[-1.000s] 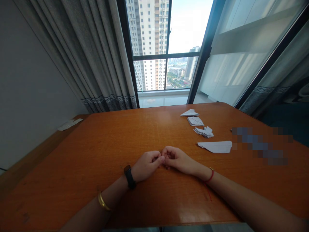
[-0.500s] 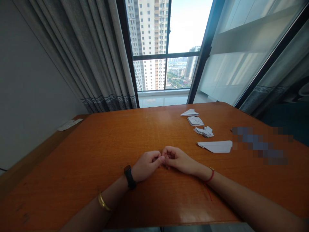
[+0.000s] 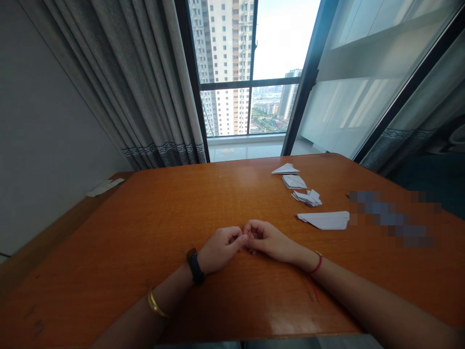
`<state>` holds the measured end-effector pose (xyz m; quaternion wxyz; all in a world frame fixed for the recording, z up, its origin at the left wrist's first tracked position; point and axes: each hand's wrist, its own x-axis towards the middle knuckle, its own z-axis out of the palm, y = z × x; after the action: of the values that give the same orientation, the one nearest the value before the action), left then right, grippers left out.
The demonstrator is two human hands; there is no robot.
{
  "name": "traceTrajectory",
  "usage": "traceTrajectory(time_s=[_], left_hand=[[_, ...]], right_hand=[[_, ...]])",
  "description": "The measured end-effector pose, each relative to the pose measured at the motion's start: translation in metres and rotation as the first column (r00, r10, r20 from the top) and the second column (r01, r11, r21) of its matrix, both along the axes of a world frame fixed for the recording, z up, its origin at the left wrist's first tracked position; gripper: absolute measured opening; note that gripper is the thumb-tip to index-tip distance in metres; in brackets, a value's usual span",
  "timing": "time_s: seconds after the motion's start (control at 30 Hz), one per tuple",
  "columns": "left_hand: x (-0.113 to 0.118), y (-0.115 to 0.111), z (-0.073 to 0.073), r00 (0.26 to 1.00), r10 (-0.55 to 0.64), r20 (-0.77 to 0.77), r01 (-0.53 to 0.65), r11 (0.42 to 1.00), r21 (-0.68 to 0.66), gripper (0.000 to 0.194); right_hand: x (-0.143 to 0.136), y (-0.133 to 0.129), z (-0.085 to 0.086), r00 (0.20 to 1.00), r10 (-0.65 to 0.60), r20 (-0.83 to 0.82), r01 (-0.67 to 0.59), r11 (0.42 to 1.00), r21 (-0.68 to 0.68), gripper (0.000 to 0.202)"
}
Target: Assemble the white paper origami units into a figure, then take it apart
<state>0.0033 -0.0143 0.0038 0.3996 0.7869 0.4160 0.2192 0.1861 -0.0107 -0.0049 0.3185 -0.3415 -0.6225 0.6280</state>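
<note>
My left hand (image 3: 222, 248) and my right hand (image 3: 271, 241) rest together on the wooden table (image 3: 152, 208), near its middle. Their fingers are curled in and the fingertips and thumbs touch each other. Nothing shows between them. Folded white papers lie in a row beyond and to the right of my right hand. Nearest is a long folded paper (image 3: 325, 220) with a pointed left end. Behind it lie a bulky many-layered folded paper (image 3: 307, 198), a flat squarish folded paper (image 3: 294, 182) and a pointed paper plane (image 3: 286, 169).
A blurred-out patch (image 3: 392, 218) covers something on the table's right side. A white strip (image 3: 105, 187) lies on the ledge by the left wall. Beyond the table's far edge are a grey curtain (image 3: 156, 97) and a dark-framed glass door (image 3: 250, 85).
</note>
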Motion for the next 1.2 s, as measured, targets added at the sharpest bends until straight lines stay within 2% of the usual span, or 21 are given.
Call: traceTrajectory(time_s=[1.2], left_hand=[[0.0006,0.0013,-0.0031,1.0,-0.001,0.008,0.001,1.0,-0.001,0.035]], right_hand=[[0.0005,0.0001,-0.0012,1.0,-0.009,-0.005,0.009,1.0,-0.005,0.028]])
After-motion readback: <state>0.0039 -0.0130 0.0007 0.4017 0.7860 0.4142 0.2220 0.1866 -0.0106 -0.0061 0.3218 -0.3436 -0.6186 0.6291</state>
